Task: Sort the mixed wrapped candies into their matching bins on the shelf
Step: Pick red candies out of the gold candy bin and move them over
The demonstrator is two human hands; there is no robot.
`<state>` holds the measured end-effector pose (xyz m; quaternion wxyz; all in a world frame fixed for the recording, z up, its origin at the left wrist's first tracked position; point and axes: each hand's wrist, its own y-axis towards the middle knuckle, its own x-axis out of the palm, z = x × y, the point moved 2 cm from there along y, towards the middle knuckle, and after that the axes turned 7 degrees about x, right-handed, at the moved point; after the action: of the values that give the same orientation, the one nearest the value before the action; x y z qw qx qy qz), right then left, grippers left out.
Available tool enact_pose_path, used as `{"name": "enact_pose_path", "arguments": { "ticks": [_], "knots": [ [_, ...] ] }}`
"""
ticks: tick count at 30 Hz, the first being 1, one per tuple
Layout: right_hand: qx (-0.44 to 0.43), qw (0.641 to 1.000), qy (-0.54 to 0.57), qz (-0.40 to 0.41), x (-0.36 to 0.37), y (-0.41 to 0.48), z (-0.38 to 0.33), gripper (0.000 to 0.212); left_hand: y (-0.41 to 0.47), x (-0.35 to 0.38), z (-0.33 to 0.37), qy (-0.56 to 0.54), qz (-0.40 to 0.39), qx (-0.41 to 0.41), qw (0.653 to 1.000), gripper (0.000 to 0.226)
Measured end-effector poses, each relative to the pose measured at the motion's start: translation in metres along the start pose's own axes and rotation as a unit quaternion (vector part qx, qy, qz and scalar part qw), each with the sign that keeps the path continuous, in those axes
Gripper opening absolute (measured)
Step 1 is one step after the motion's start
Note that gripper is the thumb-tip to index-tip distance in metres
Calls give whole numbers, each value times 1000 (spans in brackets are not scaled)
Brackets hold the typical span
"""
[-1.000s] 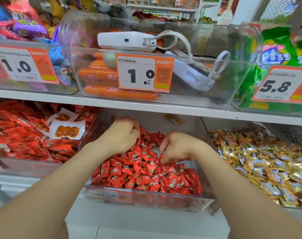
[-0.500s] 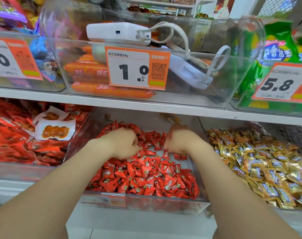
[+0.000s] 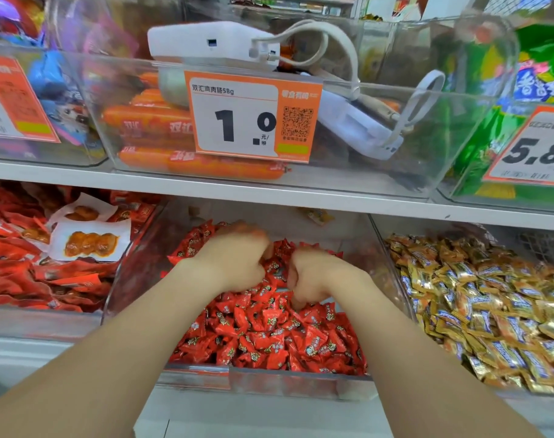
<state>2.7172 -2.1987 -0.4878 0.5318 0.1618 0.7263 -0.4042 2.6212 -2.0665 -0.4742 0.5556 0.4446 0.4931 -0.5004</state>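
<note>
The head camera looks down at both hands in the middle bin (image 3: 301, 381), under the white shelf (image 3: 332, 199). The left hand (image 3: 234, 259) and the right hand (image 3: 315, 279) sit close together on the pile of red candies (image 3: 269, 333). Their fingers curl down into the pile. The left hand is blurry. I cannot tell if either hand holds a candy. Gold candies (image 3: 490, 308) fill the bin on the right. Red snack packs (image 3: 32, 276) fill the bin on the left. Up above, a bin of orange sausages (image 3: 149, 121) has a price tag (image 3: 250, 118) that says 1.0.
</note>
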Motion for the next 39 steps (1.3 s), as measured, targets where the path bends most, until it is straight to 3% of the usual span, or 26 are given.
{"name": "enact_pose_path", "arguments": {
  "ticks": [3, 6, 9, 12, 14, 18, 20, 22, 25, 31, 37, 39],
  "knots": [
    [37, 999, -9, 10, 0, 0, 1, 33, 14, 15, 2, -42, -28, 48, 998, 53],
    [70, 994, 22, 78, -7, 2, 6, 32, 19, 21, 4, -4, -142, -7, 990, 65],
    [88, 991, 61, 84, -13, 2, 12, 51, 15, 12, 1, -9, -164, -29, 986, 60],
    [72, 992, 63, 85, -17, 0, 14, 40, 6, 4, -1, -29, -193, -25, 980, 47],
    [62, 994, 64, 62, -18, -4, 13, 37, -1, 1, 0, -36, -214, -17, 976, 45],
    [68, 992, 82, -62, -17, -13, 10, 37, -12, -1, 2, -38, -240, 1, 970, 50],
    [59, 992, 84, -76, -19, -13, 9, 29, -15, 1, 2, -37, -244, 7, 969, 49],
    [41, 997, 61, -14, -24, -7, 7, 7, -18, 0, 3, -43, -249, 10, 967, 46],
    [23, 992, 80, 92, -25, 6, 1, 13, -22, -5, 2, -57, -253, 15, 966, 40],
    [-53, 992, 70, 94, 3, 26, -22, 27, -27, -9, 1, -91, -257, 34, 961, 38],
    [-19, 993, 37, 113, 10, 42, -19, 38, -32, -13, -3, -153, -285, 7, 946, 35],
    [-9, 992, 38, 124, 12, 45, -18, 30, -32, -12, -2, -151, -303, 12, 941, 35]
  ]
}}
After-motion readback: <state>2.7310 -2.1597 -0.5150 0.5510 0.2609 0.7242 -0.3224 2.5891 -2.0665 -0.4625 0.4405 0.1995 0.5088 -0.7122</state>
